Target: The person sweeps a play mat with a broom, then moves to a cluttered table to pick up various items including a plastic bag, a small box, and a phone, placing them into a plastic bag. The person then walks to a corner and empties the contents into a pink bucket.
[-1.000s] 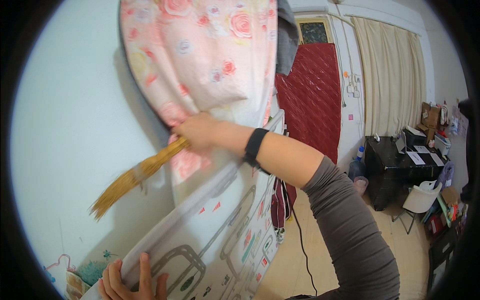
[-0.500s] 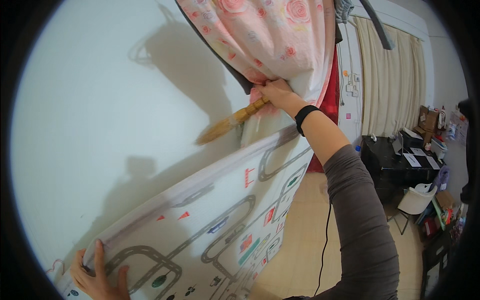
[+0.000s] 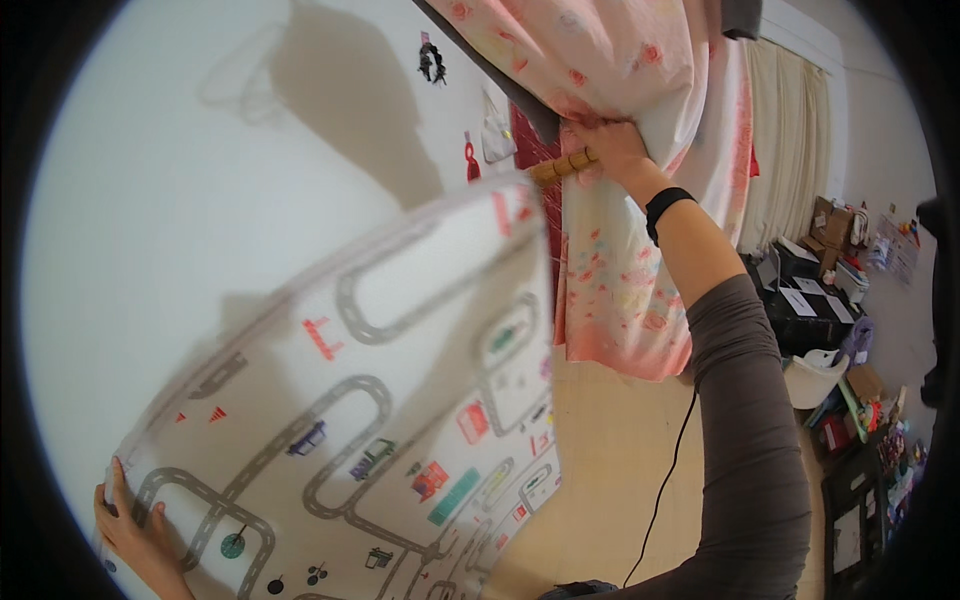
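Note:
A large white play mat (image 3: 345, 430) printed with grey roads, cars and red signs stands at a slant against the wall. At the lower left, my left hand (image 3: 145, 535) grips its upper edge, the fingers hooked over it. My right hand (image 3: 615, 150) is closed round the bamboo-like handle of a small hand broom (image 3: 563, 165), beside the mat's far top corner. The broom's bristles are hidden behind the mat. A pink rose-patterned cloth (image 3: 630, 300) hangs right by this hand; whether the fingers also pinch it, I cannot tell.
Small items hang on the pale wall (image 3: 230, 210), among them a black hair band (image 3: 432, 63) and a white bag (image 3: 497, 130). A black cable (image 3: 665, 480) crosses the tan floor. Right lie a cluttered black desk (image 3: 805, 315) and white chair (image 3: 815, 380).
The mat's far end has come away from under the cloth and now covers the broom's bristles. My left hand sits farther left in view; my right hand appears higher and farther right.

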`<action>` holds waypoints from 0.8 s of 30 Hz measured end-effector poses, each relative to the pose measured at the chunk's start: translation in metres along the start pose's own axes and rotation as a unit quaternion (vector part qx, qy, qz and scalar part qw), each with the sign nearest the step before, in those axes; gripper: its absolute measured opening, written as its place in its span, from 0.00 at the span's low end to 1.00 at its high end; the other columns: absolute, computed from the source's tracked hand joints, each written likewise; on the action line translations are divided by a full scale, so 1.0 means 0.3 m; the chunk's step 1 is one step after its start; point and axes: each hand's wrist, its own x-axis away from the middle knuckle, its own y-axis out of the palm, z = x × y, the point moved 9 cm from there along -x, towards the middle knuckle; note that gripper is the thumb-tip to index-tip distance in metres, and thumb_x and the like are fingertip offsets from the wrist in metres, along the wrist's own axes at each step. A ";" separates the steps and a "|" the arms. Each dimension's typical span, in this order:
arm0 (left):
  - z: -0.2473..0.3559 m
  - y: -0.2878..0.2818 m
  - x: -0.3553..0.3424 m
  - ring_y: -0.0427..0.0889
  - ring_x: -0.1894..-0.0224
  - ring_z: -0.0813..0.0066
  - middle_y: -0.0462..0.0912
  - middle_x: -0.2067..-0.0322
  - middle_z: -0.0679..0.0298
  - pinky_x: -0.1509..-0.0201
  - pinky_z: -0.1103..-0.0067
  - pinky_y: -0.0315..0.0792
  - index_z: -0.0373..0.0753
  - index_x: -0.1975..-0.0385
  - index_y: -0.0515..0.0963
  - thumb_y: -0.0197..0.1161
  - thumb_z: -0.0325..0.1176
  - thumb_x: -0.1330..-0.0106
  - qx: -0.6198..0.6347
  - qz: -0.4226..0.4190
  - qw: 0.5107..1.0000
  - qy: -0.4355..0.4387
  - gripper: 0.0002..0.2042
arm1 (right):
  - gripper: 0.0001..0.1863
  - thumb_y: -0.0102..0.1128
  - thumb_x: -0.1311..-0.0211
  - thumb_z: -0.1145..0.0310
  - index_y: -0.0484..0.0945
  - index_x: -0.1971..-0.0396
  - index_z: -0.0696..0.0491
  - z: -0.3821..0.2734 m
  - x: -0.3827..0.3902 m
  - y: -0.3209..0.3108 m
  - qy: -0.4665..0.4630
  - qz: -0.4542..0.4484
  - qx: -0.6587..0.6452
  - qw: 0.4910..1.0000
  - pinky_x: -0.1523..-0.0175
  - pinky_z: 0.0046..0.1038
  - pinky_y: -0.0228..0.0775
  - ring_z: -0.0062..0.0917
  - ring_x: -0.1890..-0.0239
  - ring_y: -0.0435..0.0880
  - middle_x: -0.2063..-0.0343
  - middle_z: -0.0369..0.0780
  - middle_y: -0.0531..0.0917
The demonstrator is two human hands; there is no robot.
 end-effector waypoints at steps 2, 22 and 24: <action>-0.025 0.046 0.002 0.69 0.31 0.55 0.70 0.33 0.54 0.27 0.60 0.60 0.67 0.27 0.67 0.78 0.19 0.54 0.001 0.002 1.000 -0.011 0.51 | 0.43 0.76 0.54 0.56 0.70 0.33 0.35 0.033 0.055 0.008 0.006 0.010 0.026 1.000 0.47 0.40 0.76 0.35 0.52 0.87 0.51 0.38 0.85; 0.009 -0.092 -0.054 0.75 0.36 0.60 0.73 0.36 0.62 0.30 0.58 0.62 0.53 0.28 0.67 0.72 0.42 0.35 -0.039 -0.073 0.983 0.167 0.35 | 0.33 0.57 0.36 0.66 0.66 0.30 0.32 -0.623 0.610 -0.800 -0.339 0.246 -0.320 0.850 0.69 0.34 0.78 0.30 0.67 0.87 0.67 0.35 0.82; -0.024 -0.084 -0.079 0.75 0.36 0.56 0.75 0.36 0.59 0.30 0.59 0.66 0.52 0.27 0.66 0.67 0.43 0.30 -0.025 -0.109 0.976 0.188 0.31 | 0.21 0.55 0.32 0.60 0.74 0.39 0.32 -0.698 0.613 -0.844 -0.333 0.247 -0.383 0.826 0.66 0.38 0.80 0.35 0.66 0.88 0.68 0.37 0.87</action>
